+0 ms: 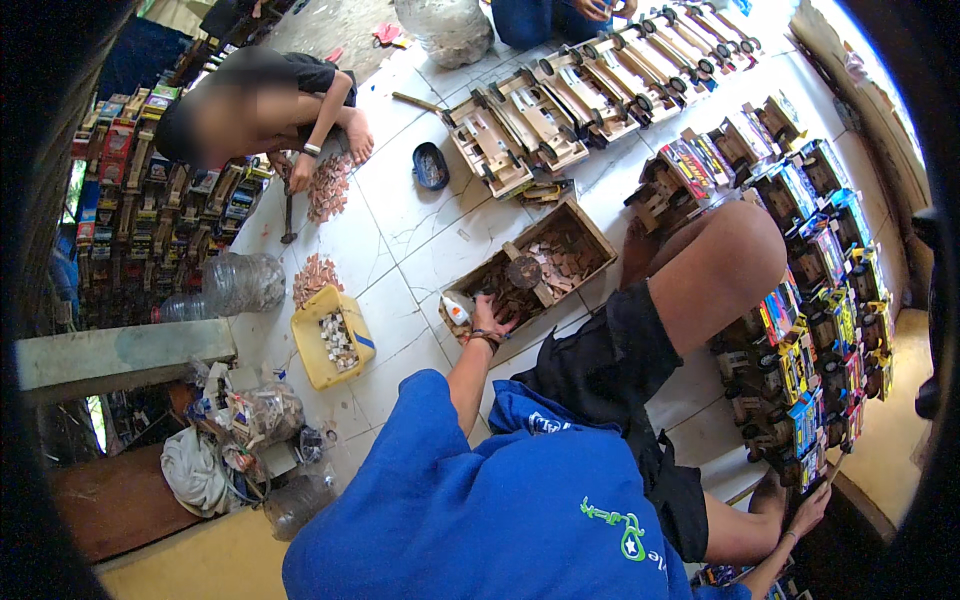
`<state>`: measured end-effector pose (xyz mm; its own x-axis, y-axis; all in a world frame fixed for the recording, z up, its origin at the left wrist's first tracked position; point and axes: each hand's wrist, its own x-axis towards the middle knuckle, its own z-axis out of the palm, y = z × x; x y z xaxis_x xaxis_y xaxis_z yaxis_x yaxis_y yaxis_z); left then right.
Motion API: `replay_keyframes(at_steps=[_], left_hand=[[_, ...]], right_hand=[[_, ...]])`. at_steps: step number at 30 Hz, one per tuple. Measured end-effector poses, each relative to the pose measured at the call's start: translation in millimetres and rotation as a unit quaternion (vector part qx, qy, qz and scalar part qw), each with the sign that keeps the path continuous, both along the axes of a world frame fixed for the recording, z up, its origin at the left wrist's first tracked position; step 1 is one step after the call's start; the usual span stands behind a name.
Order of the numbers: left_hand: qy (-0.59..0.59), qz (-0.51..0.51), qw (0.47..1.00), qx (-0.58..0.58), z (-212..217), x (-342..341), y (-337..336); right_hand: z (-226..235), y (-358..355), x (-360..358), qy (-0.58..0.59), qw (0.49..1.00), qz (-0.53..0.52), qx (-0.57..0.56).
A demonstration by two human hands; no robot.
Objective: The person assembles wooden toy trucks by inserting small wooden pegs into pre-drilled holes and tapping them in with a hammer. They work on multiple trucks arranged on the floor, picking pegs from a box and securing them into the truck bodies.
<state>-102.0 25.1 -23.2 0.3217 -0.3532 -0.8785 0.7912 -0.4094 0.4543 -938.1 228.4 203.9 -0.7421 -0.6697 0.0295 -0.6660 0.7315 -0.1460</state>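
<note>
Head view: at frame centre the left hand (490, 318) reaches into the shallow wooden box of small brown wood pieces (580, 222), fingers curled on pieces, apparently picking parts. Right hand (810, 510), lower right, rests open beside colourful toy trucks (815, 330). The next move likely calls for lifting one piece.

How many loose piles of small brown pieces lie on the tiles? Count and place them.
2. One pile by the co-worker's hand, another pile above the yellow tub. The wooden box holds more; some may be hidden.
</note>
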Motion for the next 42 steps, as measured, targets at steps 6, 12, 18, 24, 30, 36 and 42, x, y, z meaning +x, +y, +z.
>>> replay_keyframes(at_steps=[6,12,18,24,30,36,42], left_hand=[[0.013,0.003,0.999,-0.036,5.7,-2.5,-0.3],[-0.009,-0.05,0.998,-0.048,7.1,-4.1,2.0],[-0.215,-0.235,0.948,0.009,9.8,-10.4,2.5],[-0.385,-0.398,0.821,0.142,14.0,-17.3,-5.7],[-0.556,-0.42,0.702,0.15,28.9,-41.5,-2.9],[-0.559,-0.559,0.604,0.104,29.1,-32.8,-8.8],[-0.529,-0.551,0.639,0.094,20.8,-7.3,-28.5]], right_hand=[[-0.5,-1.5,1.3,-0.004,1.0,-0.013,-0.005],[0.9,-1.9,4.6,-0.005,1.0,-0.016,-0.002],[6.9,-4.8,12.7,-0.01,1.0,-0.017,-0.006],[8.5,-4.6,14.6,-0.005,1.0,-0.011,0.001],[4.7,-0.8,9.7,-0.002,1.0,-0.009,-0.004],[1.3,1.9,1.7,-0.007,1.0,-0.003,-0.003],[-2.9,2.6,-0.2,-0.007,1.0,-0.013,-0.012]])
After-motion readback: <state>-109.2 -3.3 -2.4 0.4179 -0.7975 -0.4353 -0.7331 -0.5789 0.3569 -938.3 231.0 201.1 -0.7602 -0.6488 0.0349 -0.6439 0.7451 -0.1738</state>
